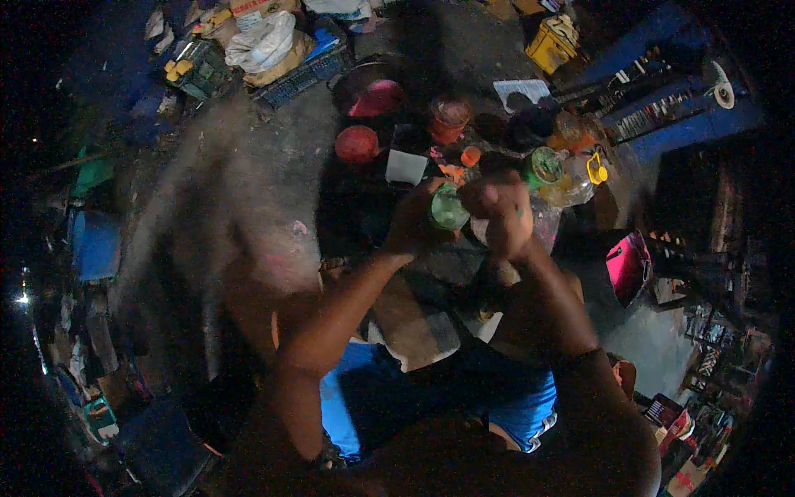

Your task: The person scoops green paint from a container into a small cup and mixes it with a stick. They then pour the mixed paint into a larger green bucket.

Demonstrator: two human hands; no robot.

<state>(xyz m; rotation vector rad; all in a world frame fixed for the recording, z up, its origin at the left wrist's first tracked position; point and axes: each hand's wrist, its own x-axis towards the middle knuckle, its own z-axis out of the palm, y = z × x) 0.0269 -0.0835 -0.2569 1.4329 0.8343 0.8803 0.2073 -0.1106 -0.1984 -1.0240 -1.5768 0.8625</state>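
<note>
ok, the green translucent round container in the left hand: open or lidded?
Looks open: the green container in the left hand shows its round rim, no lid visible over it. Fill level: cannot tell, too blurred.

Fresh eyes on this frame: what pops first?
Likely the bright blue clothing at lower centre, then the pale green container in the left hand mid-frame, the right hand close beside it. A bright pink object at right and a yellow crate at upper right also stand out.
</note>
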